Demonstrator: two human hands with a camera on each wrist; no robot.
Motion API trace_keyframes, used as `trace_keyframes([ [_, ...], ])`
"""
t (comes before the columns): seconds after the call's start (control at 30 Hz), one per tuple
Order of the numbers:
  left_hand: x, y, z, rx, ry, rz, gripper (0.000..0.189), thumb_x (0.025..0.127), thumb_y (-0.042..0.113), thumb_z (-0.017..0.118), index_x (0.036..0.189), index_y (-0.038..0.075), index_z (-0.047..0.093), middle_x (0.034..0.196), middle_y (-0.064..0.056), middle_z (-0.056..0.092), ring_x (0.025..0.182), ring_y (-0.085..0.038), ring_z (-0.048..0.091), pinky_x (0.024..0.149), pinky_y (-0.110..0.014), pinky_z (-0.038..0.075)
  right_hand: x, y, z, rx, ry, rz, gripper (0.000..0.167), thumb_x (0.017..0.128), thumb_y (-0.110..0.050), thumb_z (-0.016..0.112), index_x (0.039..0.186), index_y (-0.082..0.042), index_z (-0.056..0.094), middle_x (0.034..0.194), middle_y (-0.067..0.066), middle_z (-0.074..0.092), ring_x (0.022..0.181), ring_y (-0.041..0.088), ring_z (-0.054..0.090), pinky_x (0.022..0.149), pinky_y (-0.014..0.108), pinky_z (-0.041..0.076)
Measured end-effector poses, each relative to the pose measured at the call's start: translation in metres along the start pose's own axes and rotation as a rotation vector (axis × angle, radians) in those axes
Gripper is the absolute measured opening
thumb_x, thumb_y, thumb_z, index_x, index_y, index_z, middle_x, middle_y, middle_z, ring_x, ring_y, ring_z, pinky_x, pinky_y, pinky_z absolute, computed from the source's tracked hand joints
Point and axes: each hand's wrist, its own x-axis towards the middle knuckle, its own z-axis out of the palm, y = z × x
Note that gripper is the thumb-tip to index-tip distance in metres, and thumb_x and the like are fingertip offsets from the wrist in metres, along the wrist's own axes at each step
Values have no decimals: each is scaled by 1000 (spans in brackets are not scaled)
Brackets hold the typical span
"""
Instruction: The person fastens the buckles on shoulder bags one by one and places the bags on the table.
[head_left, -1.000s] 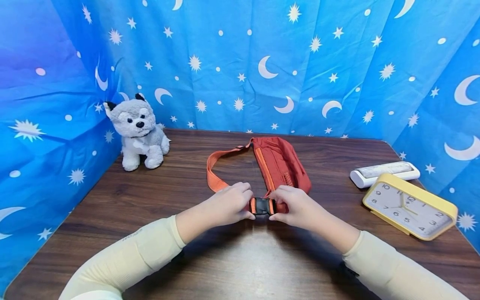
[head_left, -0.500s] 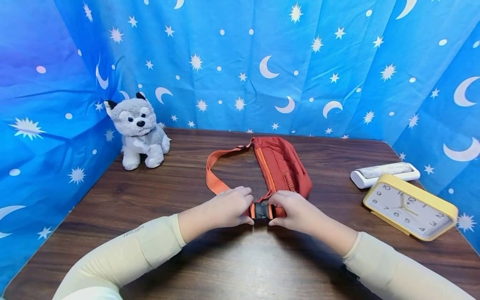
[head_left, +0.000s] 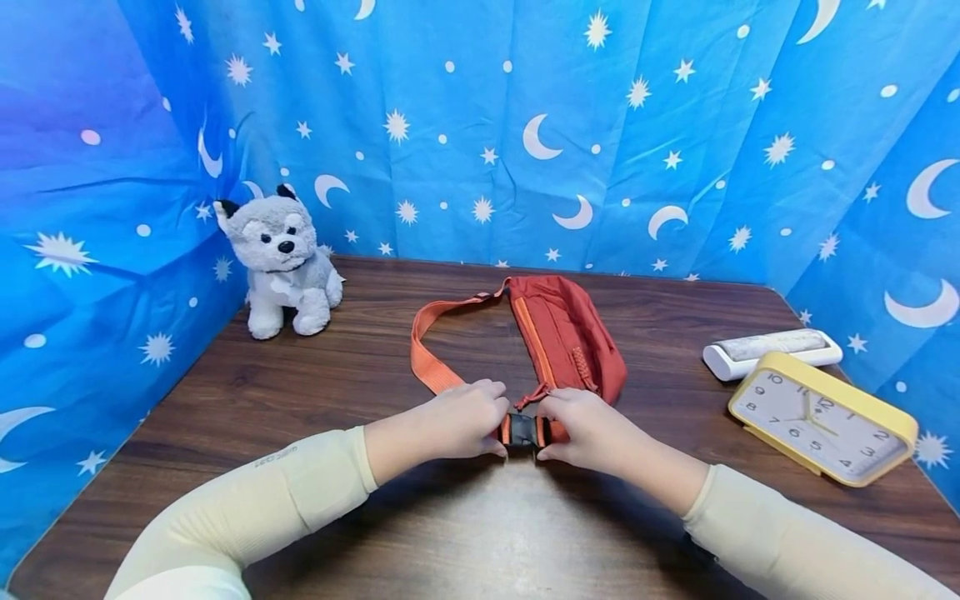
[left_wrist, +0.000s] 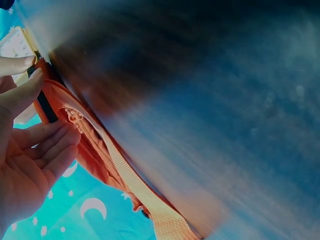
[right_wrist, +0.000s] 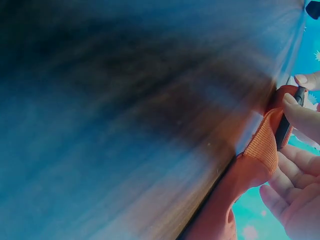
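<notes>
In the head view a red waist bag [head_left: 558, 333] lies on the table, its orange strap [head_left: 429, 354] looped out to the left. At the near end of the bag is a black side-release buckle [head_left: 522, 430], its two halves together. My left hand [head_left: 467, 418] pinches the buckle's left end between thumb and fingers. The right hand [head_left: 596, 429] pinches its right end the same way. The left wrist view has the left hand [left_wrist: 35, 155] at the dark buckle edge [left_wrist: 46, 107]. The right wrist view has the right hand [right_wrist: 300, 192] beside the webbing [right_wrist: 264, 142].
A grey plush husky [head_left: 281, 262] sits at the back left of the wooden table [head_left: 360, 525]. To the right, a yellow-framed clock [head_left: 821, 417] stands tilted in front of a white oblong object [head_left: 772, 352]. Blue star-patterned cloth [head_left: 450, 167] borders the table.
Both hands and the buckle have shifted slightly toward the near edge, and the strap and bag with them a little. Both hands keep their hold. The head view has tilted slightly.
</notes>
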Motion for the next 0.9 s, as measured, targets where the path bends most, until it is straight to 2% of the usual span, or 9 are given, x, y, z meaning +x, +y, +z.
trace_keyframes([
  [0.17, 2, 1, 2, 7, -27, -18, 43, 79, 48, 71, 93, 9, 63, 87, 1, 49, 77, -13, 46, 67, -28, 43, 0, 0, -1, -27, -9, 4, 43, 64, -26, 87, 96, -6, 65, 91, 1, 64, 86, 18, 61, 76, 35, 49],
  [0.4, 3, 0, 2, 15, -30, -23, 41, 77, 48, 72, 89, 10, 62, 82, 2, 45, 72, -13, 44, 62, -28, 42, 2, 0, -1, -61, -36, -3, 44, 66, -28, 86, 97, -5, 66, 91, 2, 64, 83, 17, 62, 74, 35, 49],
  [0.63, 4, 2, 2, 21, -104, -34, 43, 79, 49, 70, 93, 9, 63, 87, 0, 47, 76, -13, 46, 64, -28, 43, 2, -1, 1, -94, -45, -13, 44, 65, -31, 86, 94, -6, 66, 87, 1, 63, 77, 16, 61, 69, 35, 49],
  [0.9, 8, 5, 5, 26, -149, -34, 42, 79, 48, 70, 95, 10, 63, 85, 1, 46, 75, -13, 45, 63, -28, 42, 2, -3, 3, -141, -57, -5, 44, 63, -34, 86, 92, -8, 66, 86, -1, 63, 78, 15, 62, 67, 36, 48],
])
